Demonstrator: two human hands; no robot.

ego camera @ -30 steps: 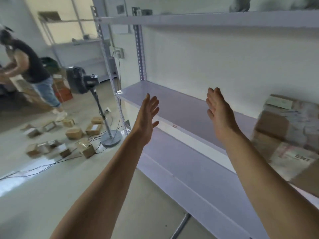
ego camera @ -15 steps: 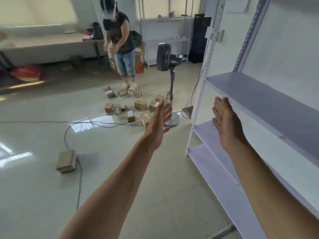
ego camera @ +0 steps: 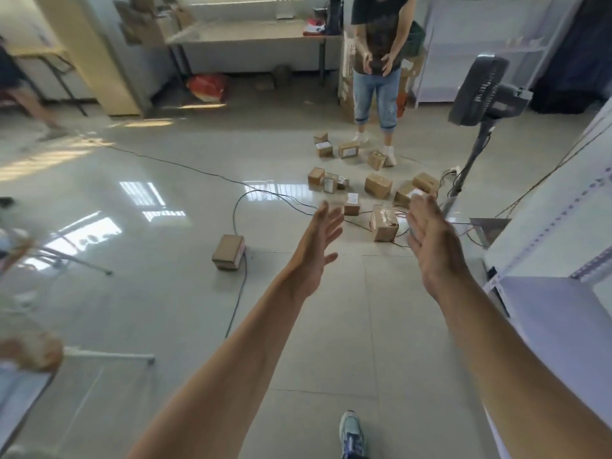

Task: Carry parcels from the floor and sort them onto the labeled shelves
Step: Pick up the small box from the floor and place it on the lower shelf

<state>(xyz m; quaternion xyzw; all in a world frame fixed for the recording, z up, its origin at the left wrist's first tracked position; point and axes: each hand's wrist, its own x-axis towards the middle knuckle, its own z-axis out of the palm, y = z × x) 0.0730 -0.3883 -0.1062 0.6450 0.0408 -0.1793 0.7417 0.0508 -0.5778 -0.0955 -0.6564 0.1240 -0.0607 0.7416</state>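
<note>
Several small brown cardboard parcels lie scattered on the glossy floor ahead, among them a taped one (ego camera: 384,223) between my hands and a lone one (ego camera: 228,252) further left beside a cable. My left hand (ego camera: 316,248) and my right hand (ego camera: 433,243) are stretched out in front of me, palms facing each other, fingers apart, holding nothing. The white metal shelf unit (ego camera: 559,313) stands at the right edge, its lower shelf just beside my right forearm.
A person in a dark shirt and blue jeans (ego camera: 377,77) stands behind the parcels. A standing fan (ego camera: 477,94) is at the right, with black cables (ego camera: 238,207) running over the floor. A table (ego camera: 251,34) and a red bag (ego camera: 207,86) are at the back.
My view has swung left from the shelf to the open floor and the parcel pile. Both hands stay raised and empty, now pointing at the parcels.
</note>
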